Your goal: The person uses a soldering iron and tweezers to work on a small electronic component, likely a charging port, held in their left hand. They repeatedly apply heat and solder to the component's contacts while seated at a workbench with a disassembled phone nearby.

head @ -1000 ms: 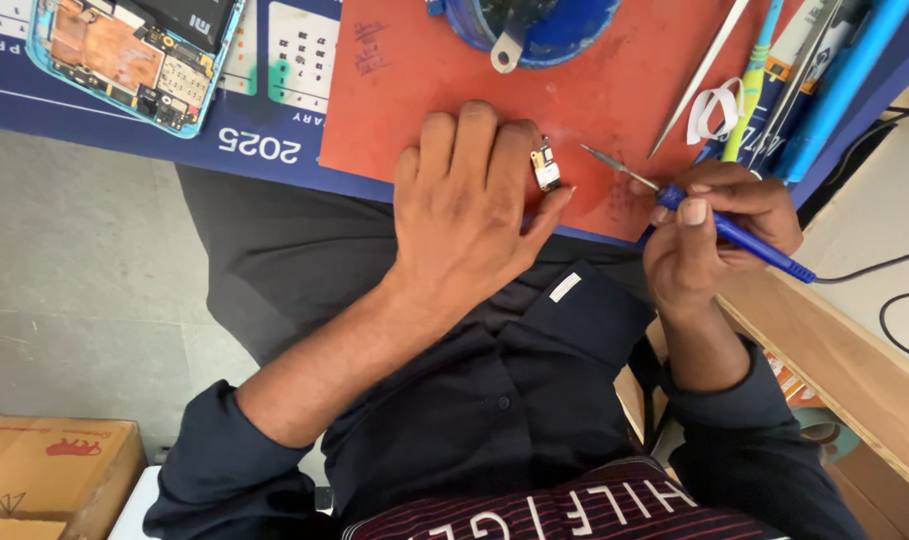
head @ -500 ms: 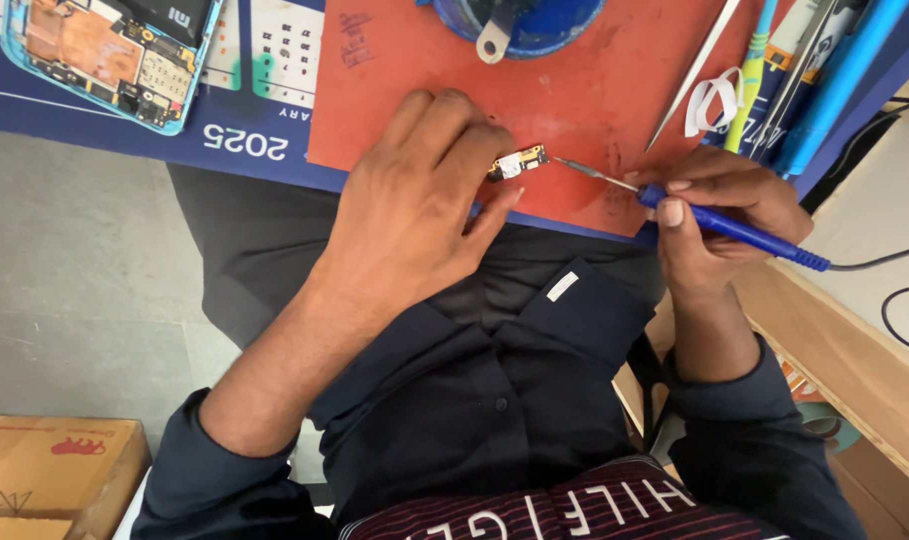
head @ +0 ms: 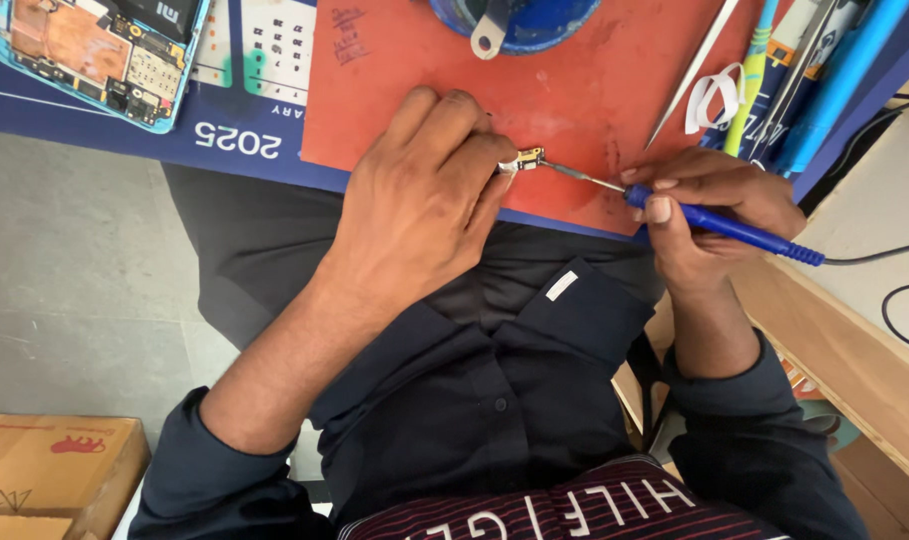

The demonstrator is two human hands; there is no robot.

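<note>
Left hand fingers clamped on small part, steadying it on red mat | right hand at 3 o'clock, fingers clamped around iron, tip meeting part

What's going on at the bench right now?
A person is working over a red mat. The left hand pinches a small metal part against the mat, while the right hand holds a blue-handled soldering iron with its thin tip touching that part. An opened phone lies at the upper left, tweezers and other tools at the upper right.
</note>
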